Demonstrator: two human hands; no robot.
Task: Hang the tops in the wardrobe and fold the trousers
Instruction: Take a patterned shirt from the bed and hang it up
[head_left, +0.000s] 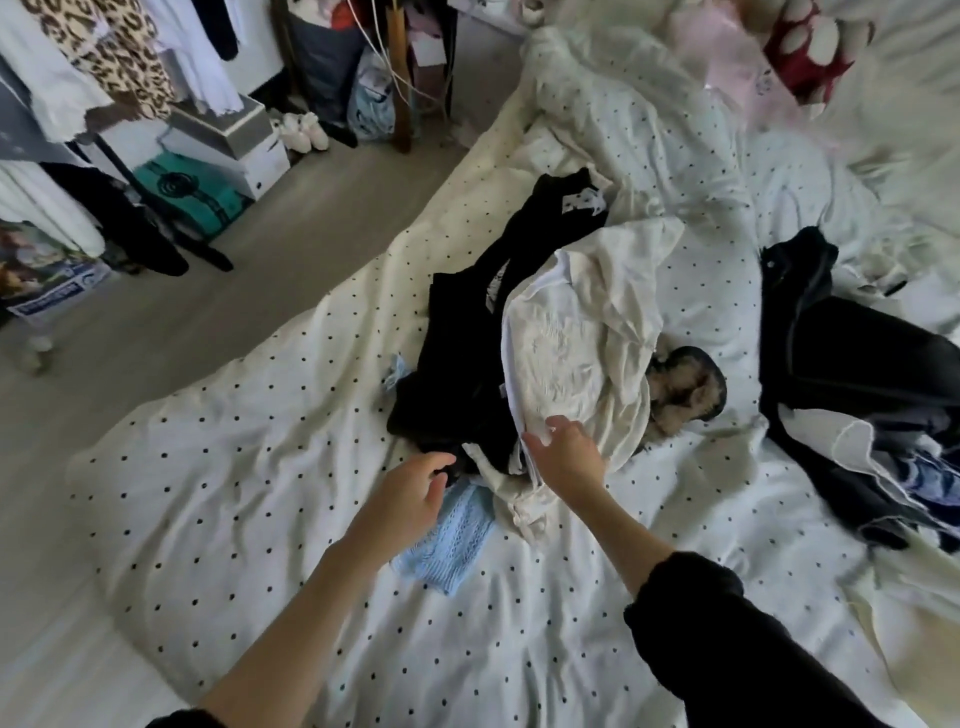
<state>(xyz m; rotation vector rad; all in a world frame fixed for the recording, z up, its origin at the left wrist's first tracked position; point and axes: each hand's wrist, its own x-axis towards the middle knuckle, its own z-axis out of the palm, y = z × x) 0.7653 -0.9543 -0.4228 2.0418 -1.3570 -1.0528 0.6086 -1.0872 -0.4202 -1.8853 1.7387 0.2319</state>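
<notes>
Clothes pile (519, 332), black garments under a cream top (582, 332), lies mid-bed on the dotted duvet (260, 467), with a pale blue knit (452, 540) poking out at its near edge. I see my left hand (415, 493) with fingers loosely curled at the black fabric's near edge, though I cannot tell if it grips; my right hand (566, 457) rests on the cream top's white hem, fingers relaxed. A second dark heap (852, 374) sits well apart to the right; a clothes rail (78, 78) stands beyond the floor

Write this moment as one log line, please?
stage: sorting pile | left hand: touching black garment | right hand: open, on cream top | hung: none visible
</notes>
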